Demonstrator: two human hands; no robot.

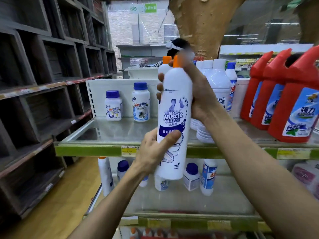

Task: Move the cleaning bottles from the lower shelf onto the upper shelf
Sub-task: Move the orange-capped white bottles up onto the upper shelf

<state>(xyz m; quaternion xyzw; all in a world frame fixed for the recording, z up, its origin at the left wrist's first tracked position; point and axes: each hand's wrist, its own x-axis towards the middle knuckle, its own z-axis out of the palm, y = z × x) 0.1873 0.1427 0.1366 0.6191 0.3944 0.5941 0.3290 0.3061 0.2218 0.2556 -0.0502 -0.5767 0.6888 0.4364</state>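
A tall white Mr Muscle bottle (174,107) with an orange cap is held upright in front of the upper shelf (103,149). My right hand (196,94) grips its upper body, fingers wrapped round the far side. My left hand (155,152) holds its lower part, thumb across the label. A second orange-capped white bottle (164,66) shows just behind it. On the lower shelf (189,202) stand another orange-capped bottle (105,176), small blue-capped jars (122,169), a white bottle (208,176) with a blue label and one more bottle (160,183) partly hidden.
Two blue-capped jars (114,107) (141,102) stand at the upper shelf's back left. White bottles (217,83) and red bottles (291,109) fill its right side. Dark wooden shelving (43,83) lines the aisle on the left. A person's head (177,47) shows beyond the shelf.
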